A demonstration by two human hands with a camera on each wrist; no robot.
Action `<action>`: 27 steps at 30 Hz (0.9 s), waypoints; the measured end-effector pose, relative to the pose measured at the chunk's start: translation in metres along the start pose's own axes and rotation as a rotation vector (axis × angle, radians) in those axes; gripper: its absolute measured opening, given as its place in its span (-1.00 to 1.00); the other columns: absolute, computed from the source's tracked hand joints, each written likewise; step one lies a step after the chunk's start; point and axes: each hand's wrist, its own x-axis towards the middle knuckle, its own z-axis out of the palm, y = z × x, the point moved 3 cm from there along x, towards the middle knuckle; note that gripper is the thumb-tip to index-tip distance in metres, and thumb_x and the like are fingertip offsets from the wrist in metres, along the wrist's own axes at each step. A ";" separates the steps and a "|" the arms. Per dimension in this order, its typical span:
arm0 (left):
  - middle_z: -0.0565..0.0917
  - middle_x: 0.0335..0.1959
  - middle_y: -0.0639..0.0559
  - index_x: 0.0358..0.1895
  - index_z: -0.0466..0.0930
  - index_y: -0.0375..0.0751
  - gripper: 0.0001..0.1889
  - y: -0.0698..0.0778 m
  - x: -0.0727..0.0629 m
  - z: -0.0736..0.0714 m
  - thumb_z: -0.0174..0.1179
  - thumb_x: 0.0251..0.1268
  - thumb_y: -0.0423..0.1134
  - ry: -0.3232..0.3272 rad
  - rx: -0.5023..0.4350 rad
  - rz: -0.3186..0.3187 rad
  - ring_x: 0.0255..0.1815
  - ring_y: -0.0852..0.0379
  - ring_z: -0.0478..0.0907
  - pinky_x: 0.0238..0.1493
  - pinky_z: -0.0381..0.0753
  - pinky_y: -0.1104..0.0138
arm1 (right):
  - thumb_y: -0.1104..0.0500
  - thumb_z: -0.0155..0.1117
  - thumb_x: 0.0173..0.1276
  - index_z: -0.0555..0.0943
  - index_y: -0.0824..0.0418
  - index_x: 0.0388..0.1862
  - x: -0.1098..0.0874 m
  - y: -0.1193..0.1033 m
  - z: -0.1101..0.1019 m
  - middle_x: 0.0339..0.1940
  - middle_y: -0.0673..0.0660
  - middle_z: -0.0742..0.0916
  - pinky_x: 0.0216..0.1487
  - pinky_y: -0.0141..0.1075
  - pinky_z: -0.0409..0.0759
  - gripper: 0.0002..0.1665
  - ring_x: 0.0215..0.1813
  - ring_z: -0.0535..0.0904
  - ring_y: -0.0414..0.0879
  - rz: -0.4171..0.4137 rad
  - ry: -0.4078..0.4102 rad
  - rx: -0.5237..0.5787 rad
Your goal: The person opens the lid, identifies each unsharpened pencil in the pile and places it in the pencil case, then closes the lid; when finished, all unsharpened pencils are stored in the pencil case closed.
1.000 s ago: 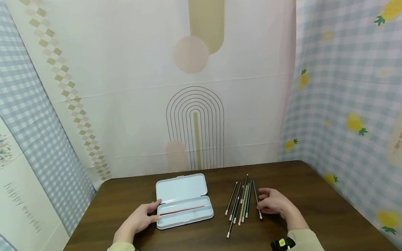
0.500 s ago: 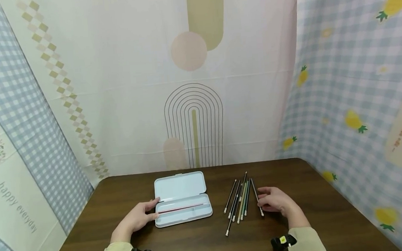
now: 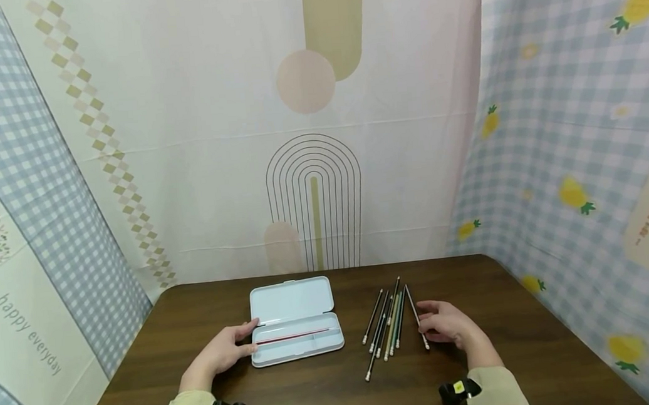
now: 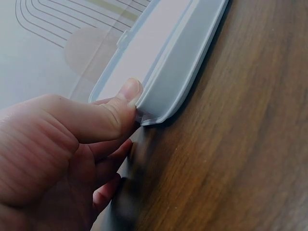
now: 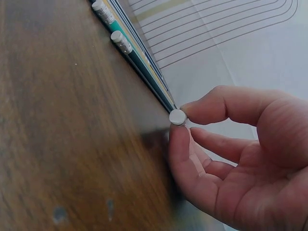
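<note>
A pale blue pencil case (image 3: 296,357) lies open on the table, its lid (image 3: 292,300) laid back and one red pencil (image 3: 294,337) inside. My left hand (image 3: 222,349) pinches its left end; the thumb is over the near corner in the left wrist view. Right of the case, several dark and green pencils (image 3: 389,330) lie in a loose bundle, white erasers toward me. My right hand (image 3: 448,325) pinches a single pencil (image 3: 412,303) at the bundle's right side. In the right wrist view its white eraser (image 5: 177,117) shows between two fingertips.
The brown wooden table (image 3: 315,397) reaches back to a patterned cloth wall (image 3: 217,204). Checked cloths (image 3: 532,182) hang along the right and left sides. A small black camera sits on each wrist, at the cuffs of light yellow sleeves.
The pencil in my right hand has swung aslant, its far tip leftward and its eraser end to the right. My left hand keeps its place on the case. The head view has shifted slightly.
</note>
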 end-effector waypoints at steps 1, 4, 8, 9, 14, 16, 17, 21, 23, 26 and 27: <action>0.46 0.51 -0.39 0.55 0.46 -0.28 -0.31 0.000 0.000 0.000 0.44 0.40 -0.21 0.000 -0.001 -0.003 0.57 -0.47 0.28 0.51 0.24 -0.32 | 0.46 0.35 0.27 0.35 0.46 0.56 0.000 -0.001 0.000 0.30 0.46 0.63 -0.03 -0.07 0.77 -0.15 -0.02 0.71 0.00 0.008 0.004 0.006; 0.46 0.50 -0.40 0.55 0.47 -0.27 -0.31 0.000 0.001 0.000 0.45 0.40 -0.23 0.001 -0.007 -0.009 0.57 -0.46 0.28 0.52 0.24 -0.31 | 0.44 0.35 0.29 0.34 0.43 0.57 0.002 0.000 0.000 0.32 0.47 0.62 -0.04 -0.08 0.77 -0.15 -0.04 0.71 -0.01 0.011 -0.003 0.012; 0.45 0.50 -0.44 0.54 0.47 -0.28 -0.30 -0.001 0.000 0.001 0.46 0.38 -0.23 -0.001 -0.004 -0.004 0.57 -0.47 0.29 0.52 0.24 -0.30 | 0.44 0.36 0.27 0.35 0.42 0.58 0.003 0.006 -0.001 0.32 0.45 0.62 -0.08 -0.11 0.77 -0.13 -0.07 0.70 -0.03 0.013 -0.004 0.039; 0.45 0.50 -0.44 0.54 0.47 -0.28 -0.30 -0.001 0.000 0.001 0.46 0.38 -0.23 0.000 -0.008 -0.006 0.57 -0.47 0.28 0.52 0.24 -0.30 | 0.44 0.36 0.26 0.35 0.41 0.58 0.003 0.007 -0.001 0.32 0.44 0.63 -0.09 -0.12 0.77 -0.13 -0.07 0.70 -0.03 0.013 -0.003 0.044; 0.46 0.49 -0.44 0.54 0.48 -0.28 -0.31 0.001 0.001 -0.001 0.46 0.38 -0.23 0.005 -0.004 -0.009 0.57 -0.47 0.28 0.52 0.24 -0.31 | 0.44 0.35 0.28 0.38 0.40 0.57 0.005 0.005 -0.003 0.30 0.40 0.65 -0.11 -0.13 0.77 -0.15 -0.09 0.69 -0.02 0.009 0.002 0.048; 0.46 0.50 -0.44 0.54 0.48 -0.27 -0.31 0.001 0.001 -0.002 0.46 0.38 -0.23 0.007 0.001 -0.008 0.57 -0.47 0.28 0.52 0.24 -0.31 | 0.44 0.35 0.29 0.39 0.40 0.57 0.004 0.004 -0.003 0.29 0.40 0.66 -0.12 -0.13 0.76 -0.17 -0.09 0.69 -0.02 0.007 0.004 0.044; 0.46 0.50 -0.43 0.54 0.48 -0.27 -0.31 0.001 0.002 -0.002 0.46 0.38 -0.23 0.007 0.000 -0.006 0.57 -0.47 0.28 0.52 0.24 -0.31 | 0.44 0.35 0.30 0.39 0.40 0.57 0.004 0.003 -0.004 0.28 0.40 0.66 -0.12 -0.14 0.76 -0.17 -0.09 0.69 -0.02 0.006 0.005 0.039; 0.45 0.50 -0.43 0.54 0.48 -0.28 -0.31 0.001 0.003 -0.002 0.45 0.39 -0.24 0.006 0.001 0.007 0.57 -0.48 0.28 0.52 0.23 -0.31 | 0.43 0.35 0.31 0.40 0.39 0.56 0.003 0.002 -0.004 0.26 0.39 0.67 -0.12 -0.13 0.77 -0.19 -0.09 0.69 -0.01 0.008 0.009 0.031; 0.45 0.50 -0.44 0.54 0.47 -0.29 -0.31 0.001 0.003 -0.002 0.45 0.39 -0.23 0.003 0.006 0.013 0.57 -0.48 0.28 0.51 0.24 -0.31 | 0.42 0.35 0.32 0.41 0.39 0.56 0.003 0.002 -0.003 0.26 0.39 0.67 -0.11 -0.13 0.77 -0.20 -0.09 0.69 -0.01 0.008 0.008 0.027; 0.45 0.50 -0.44 0.54 0.47 -0.28 -0.31 -0.002 0.003 0.000 0.45 0.39 -0.22 0.001 -0.001 0.001 0.57 -0.47 0.28 0.52 0.24 -0.30 | 0.43 0.35 0.31 0.41 0.39 0.56 0.004 0.004 -0.003 0.27 0.39 0.67 -0.11 -0.12 0.76 -0.19 -0.08 0.69 -0.01 0.011 0.005 0.032; 0.45 0.50 -0.44 0.54 0.48 -0.27 -0.31 -0.002 0.002 0.000 0.45 0.39 -0.22 -0.001 0.002 -0.002 0.57 -0.47 0.28 0.52 0.24 -0.30 | 0.44 0.34 0.31 0.40 0.39 0.56 0.005 0.005 -0.002 0.27 0.39 0.67 -0.11 -0.12 0.76 -0.19 -0.08 0.69 -0.01 0.012 0.002 0.035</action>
